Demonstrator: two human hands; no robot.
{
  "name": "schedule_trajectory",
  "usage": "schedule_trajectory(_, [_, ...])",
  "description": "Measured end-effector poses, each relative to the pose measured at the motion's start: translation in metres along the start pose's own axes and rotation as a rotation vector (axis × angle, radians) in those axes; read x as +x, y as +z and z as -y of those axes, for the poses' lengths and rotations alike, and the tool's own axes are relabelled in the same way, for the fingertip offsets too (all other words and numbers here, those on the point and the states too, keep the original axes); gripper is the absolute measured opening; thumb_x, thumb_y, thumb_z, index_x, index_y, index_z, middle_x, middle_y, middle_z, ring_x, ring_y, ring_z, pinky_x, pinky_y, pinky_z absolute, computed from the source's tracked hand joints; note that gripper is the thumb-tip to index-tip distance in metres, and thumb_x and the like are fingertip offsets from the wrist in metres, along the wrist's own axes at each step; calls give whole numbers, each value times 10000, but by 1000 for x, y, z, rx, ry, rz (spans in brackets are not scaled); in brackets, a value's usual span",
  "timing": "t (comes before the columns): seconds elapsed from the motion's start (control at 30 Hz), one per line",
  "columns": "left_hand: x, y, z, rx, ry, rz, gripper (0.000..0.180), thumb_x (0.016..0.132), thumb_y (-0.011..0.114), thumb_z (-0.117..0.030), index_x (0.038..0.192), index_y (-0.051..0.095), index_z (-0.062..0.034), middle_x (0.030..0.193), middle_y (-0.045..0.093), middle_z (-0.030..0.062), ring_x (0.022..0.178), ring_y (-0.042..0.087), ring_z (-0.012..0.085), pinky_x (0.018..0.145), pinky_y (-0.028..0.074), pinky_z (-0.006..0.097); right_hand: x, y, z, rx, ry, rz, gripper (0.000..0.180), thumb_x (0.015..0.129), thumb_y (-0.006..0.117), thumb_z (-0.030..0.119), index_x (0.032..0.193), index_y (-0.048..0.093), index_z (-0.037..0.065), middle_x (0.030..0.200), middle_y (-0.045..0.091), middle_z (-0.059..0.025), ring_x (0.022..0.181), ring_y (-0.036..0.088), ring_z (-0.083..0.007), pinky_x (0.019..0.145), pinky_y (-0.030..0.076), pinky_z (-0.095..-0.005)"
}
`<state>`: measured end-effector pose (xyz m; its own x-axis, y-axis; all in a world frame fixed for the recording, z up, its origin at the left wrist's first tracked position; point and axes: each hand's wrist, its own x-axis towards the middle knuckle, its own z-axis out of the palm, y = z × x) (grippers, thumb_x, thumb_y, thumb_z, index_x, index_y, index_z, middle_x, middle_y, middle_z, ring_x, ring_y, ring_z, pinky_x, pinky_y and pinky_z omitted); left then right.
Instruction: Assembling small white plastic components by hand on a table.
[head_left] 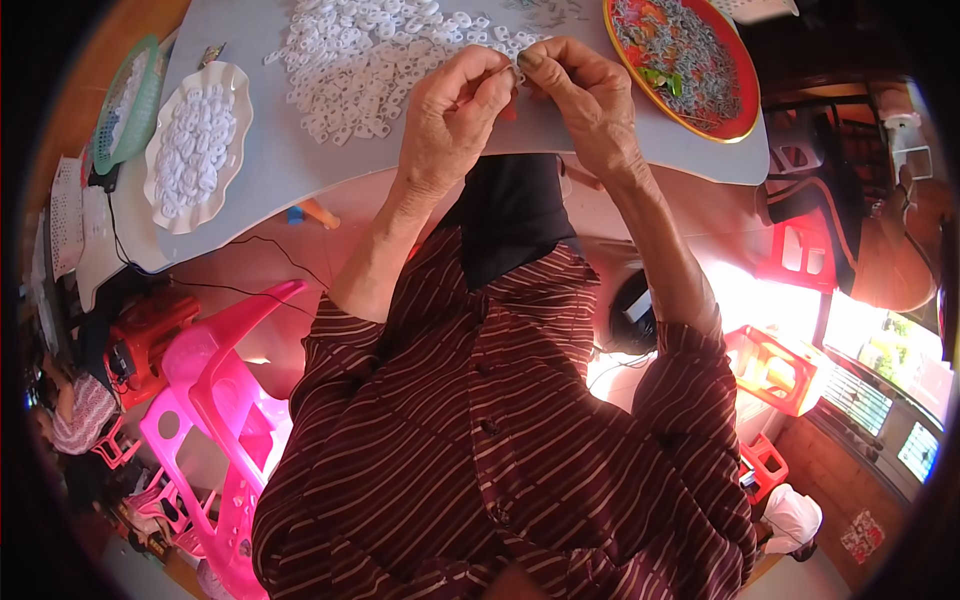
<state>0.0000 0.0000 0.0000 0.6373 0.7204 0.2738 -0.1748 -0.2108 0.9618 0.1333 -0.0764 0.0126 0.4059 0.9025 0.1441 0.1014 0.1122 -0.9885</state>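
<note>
My left hand (452,118) and my right hand (588,105) meet above the table's near edge, thumbs and fingers pinched together. Between the fingertips is something small, mostly hidden; a bit of white shows there. Just beyond and left of my hands spreads a heap of small white plastic pieces (355,85) with holes in them. To the right, a round red tray (741,62) with a yellow rim holds many small grey pin-like parts (690,70). A wavy-edged white dish (243,88) at the left is filled with white oval pieces (195,150).
A green basket (148,108) stands at the table's (285,175) left end. Small grey parts (548,12) lie at the far side. Pink plastic chair (215,400) stands at lower left, red stools (780,370) at the right. Cables (245,290) hang below the table.
</note>
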Motion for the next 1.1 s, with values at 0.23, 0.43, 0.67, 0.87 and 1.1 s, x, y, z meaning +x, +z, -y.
schedule_trajectory(0.23, [0,2,5,-29,78,-77,101,896,557,-106,879,570,-7,689,554,-8,622,496,46,563,407,192,0,23,0,96,-40,-178,197,865,647,185,821,637,-7,682,600,11,635,502,-42,583,424,-197])
schedule_trajectory(0.43, [-1,2,4,-69,69,-89,114,908,544,-116,899,573,-6,679,567,6,631,524,56,571,417,196,0,20,-3,131,-1,-173,192,861,651,172,814,632,-13,672,595,10,635,506,-48,584,426,-195])
schedule_trajectory(0.67, [2,2,2,9,126,-94,121,920,521,-113,915,583,-9,690,593,24,627,535,72,592,430,210,-1,16,-7,183,-73,-61,131,867,624,100,903,604,-24,716,606,-19,667,540,-54,616,456,-200])
schedule_trajectory(0.87, [10,-14,-10,323,138,-99,102,887,529,-88,935,594,-26,705,597,80,659,564,152,626,456,282,-4,3,-14,427,-3,-160,105,870,602,70,915,605,-25,808,621,-45,661,549,-61,616,475,-217])
schedule_trajectory(1.1, [11,-17,-3,880,373,183,155,771,598,-54,924,604,-24,842,536,139,879,483,330,811,410,414,-9,5,-15,325,-43,-183,125,861,616,78,929,621,-27,774,610,-23,642,525,-53,606,458,-203])
